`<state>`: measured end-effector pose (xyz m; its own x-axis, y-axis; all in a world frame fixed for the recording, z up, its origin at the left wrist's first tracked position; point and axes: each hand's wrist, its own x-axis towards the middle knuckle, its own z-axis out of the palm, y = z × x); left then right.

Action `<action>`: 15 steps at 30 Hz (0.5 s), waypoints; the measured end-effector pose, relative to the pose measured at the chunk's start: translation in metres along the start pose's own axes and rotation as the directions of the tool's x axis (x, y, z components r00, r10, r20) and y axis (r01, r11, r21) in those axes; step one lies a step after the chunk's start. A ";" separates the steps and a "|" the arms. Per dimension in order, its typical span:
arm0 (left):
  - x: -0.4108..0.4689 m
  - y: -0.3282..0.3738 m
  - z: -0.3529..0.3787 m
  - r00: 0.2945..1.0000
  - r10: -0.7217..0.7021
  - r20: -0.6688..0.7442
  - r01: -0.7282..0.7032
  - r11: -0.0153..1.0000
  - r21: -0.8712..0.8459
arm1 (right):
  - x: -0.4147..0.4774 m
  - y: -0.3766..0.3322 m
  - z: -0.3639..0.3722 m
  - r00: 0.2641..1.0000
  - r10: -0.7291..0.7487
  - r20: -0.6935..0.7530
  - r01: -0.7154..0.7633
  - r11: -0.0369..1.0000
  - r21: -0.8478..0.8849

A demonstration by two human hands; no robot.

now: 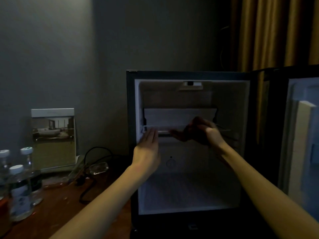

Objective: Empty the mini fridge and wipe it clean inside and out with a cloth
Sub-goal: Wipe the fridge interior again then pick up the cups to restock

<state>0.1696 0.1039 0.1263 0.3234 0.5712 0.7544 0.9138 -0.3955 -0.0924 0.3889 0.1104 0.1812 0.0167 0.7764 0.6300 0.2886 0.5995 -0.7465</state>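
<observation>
Cloth [188, 133], limp, should bunch easily under curled fingers of the right hand [209, 133], while the left hand [148, 147], fingers pressed together, touches the probably light, stiff shelf [165, 126].

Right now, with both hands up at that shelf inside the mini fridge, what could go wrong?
The shelf could tip or slide out: the left hand only rests flat against its front edge, while the right hand presses the dark cloth on it. That arm also passes close to the open door, so a wide wipe may knock it.
</observation>
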 end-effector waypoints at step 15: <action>-0.018 0.006 -0.033 0.996 -0.094 0.003 0.084 0.902 0.422 | 0.000 -0.018 0.024 0.962 -0.133 -0.238 0.059 0.954 -0.295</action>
<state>0.1611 0.0675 0.1337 0.2370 0.6080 0.7578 0.9556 -0.0051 -0.2947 0.3611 0.1043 0.1897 0.2054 0.6212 0.7563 0.5585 0.5601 -0.6118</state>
